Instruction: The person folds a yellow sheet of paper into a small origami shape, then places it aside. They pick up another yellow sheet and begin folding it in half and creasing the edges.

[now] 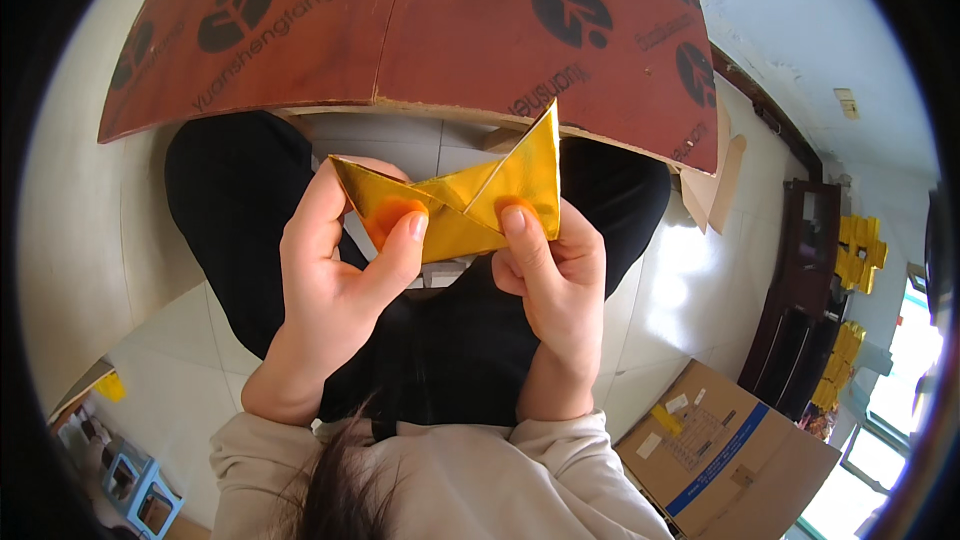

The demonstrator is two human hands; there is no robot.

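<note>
A folded piece of shiny gold paper point(450, 221), with a pointed tip at each upper end, is held between both hands above the lap. My left hand point(345, 262) grips its left part, the thumb flat on the front and the fingers behind. My right hand point(551, 262) pinches the lower right part, thumb in front and fingers curled behind. The right tip stands higher than the left and overlaps the edge of the red board in view. Fingers behind the paper are partly hidden.
A reddish-brown printed board point(450, 37) forms the tabletop ahead. A cardboard box point(720, 457) is on the tiled floor at lower right. Stacks of gold folded paper point(861, 253) lie by a dark cabinet point(802, 270). A light-blue plastic stool point(139, 484) is at lower left.
</note>
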